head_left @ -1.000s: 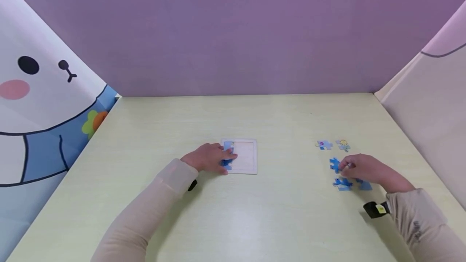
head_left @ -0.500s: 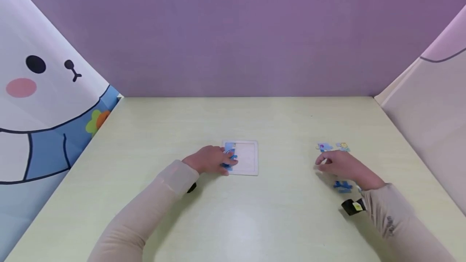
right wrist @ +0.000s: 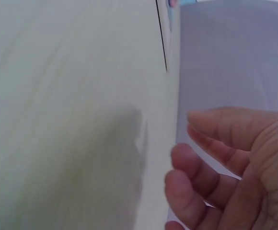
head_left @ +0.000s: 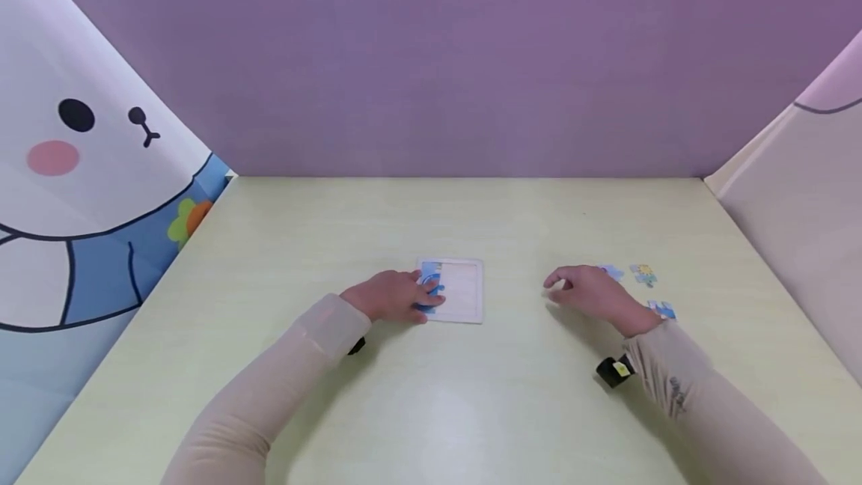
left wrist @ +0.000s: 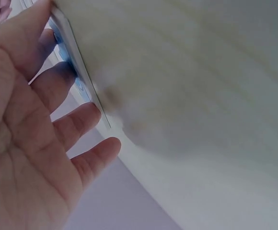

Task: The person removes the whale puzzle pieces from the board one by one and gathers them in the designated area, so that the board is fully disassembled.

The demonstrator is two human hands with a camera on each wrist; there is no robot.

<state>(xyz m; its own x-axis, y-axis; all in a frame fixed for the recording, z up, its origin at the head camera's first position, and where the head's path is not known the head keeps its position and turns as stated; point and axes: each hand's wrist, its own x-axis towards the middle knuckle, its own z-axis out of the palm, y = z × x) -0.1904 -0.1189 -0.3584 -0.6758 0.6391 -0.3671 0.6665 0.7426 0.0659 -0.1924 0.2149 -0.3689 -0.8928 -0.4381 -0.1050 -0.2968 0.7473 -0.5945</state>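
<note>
My left hand point(head_left: 390, 296) rests with spread fingers on the left side of a small square puzzle tray point(head_left: 480, 290). Blue puzzle pieces point(head_left: 431, 269) fill the tray's left column, partly under those fingers; bare pale board shows to their right. In the left wrist view, fingertips touch along the tray's edge point(left wrist: 76, 43). Right of the tray, my right hand point(head_left: 589, 292) is just above the table, thumb and index fingertips pinched together. A pale sliver at the tips looks like a puzzle piece edge; the fingers hide most of it, and the right wrist view does not show it.
Loose puzzle pieces lie at the right: one with a sun point(head_left: 643, 274), a blue and white one point(head_left: 662, 310) and one lilac piece point(head_left: 611, 272) partly behind my right hand. The right forearm point(head_left: 680, 373) covers part of that area. A purple panel point(head_left: 471, 58) stands behind the table.
My right hand has moved left, away from the loose pieces and closer to the tray. My left hand keeps its place on the tray. The view has shifted slightly.
</note>
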